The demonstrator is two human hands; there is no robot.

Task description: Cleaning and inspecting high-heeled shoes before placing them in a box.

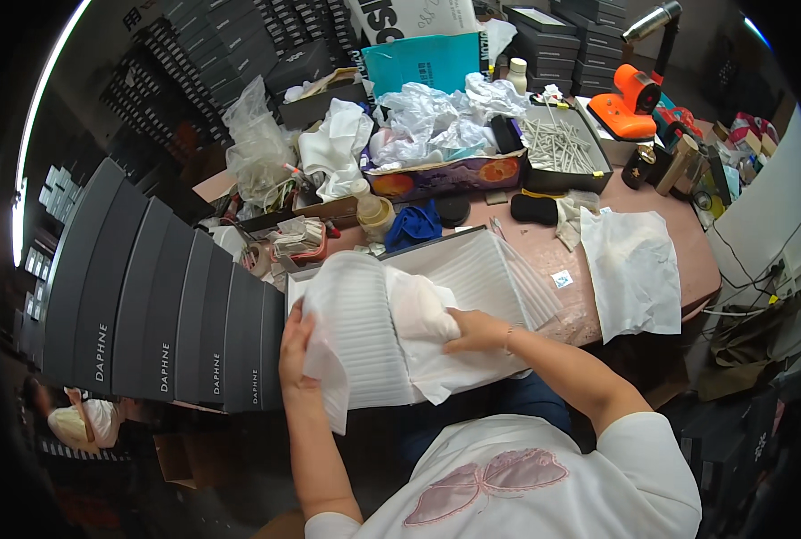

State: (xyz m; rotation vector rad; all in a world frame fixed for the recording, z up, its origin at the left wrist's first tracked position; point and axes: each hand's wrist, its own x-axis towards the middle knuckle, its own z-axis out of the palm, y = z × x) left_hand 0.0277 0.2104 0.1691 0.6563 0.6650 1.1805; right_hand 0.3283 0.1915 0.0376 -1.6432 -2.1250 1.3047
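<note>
In front of me an open shoe box with a dark rim is lined with ribbed white packing sheet. My left hand grips the left edge of that sheet, where a thin flap hangs down. A bundle wrapped in white tissue paper rests on the sheet. On its right end my right hand is closed, thumb on top; what is inside the wrapping is hidden. More ribbed sheet spreads out of the box's right side.
A stack of dark boxes stands at the left. Behind are a carton of crumpled tissue, a tray of white sticks, a bottle and a blue cloth. Another tissue-covered piece lies right, below an orange device.
</note>
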